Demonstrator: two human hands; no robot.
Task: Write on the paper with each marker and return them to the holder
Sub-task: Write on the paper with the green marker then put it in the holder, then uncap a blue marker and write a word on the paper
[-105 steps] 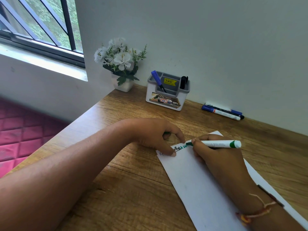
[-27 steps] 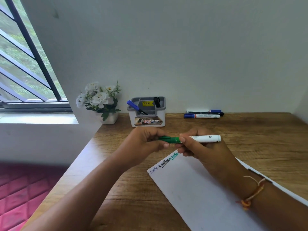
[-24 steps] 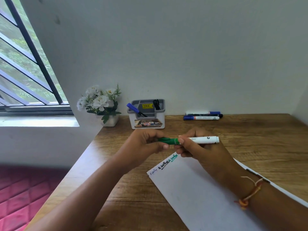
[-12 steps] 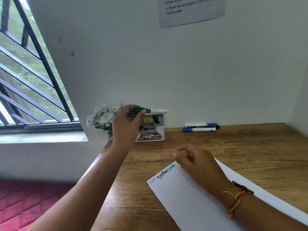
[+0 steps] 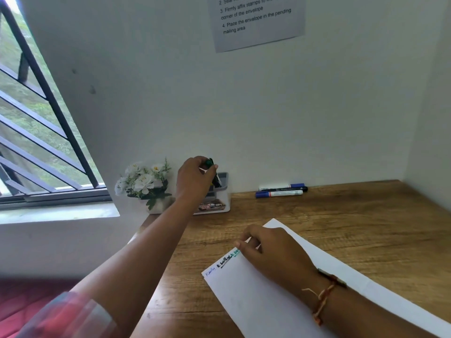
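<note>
My left hand [image 5: 195,176] reaches out over the grey and white marker holder [image 5: 220,203] at the back of the desk and grips the green marker [image 5: 210,163] by its capped end, with the marker pointing down into the holder. Most of the holder is hidden behind that hand. My right hand [image 5: 271,250] rests loosely curled on the white paper [image 5: 263,298], beside short lines of blue, black and green writing [image 5: 225,259] at the paper's top edge. It holds nothing.
Three markers [image 5: 280,190] with blue and black caps lie against the wall to the right of the holder. A small pot of white flowers [image 5: 144,184] stands left of the holder. The wooden desk [image 5: 341,230] ends at walls behind and on the right; a barred window [image 5: 36,142] is left.
The green marker stopped writing, got capped between both hands, then passed to my left hand. That hand carried it to the holder and turned it downward. My right hand settled on the paper.
</note>
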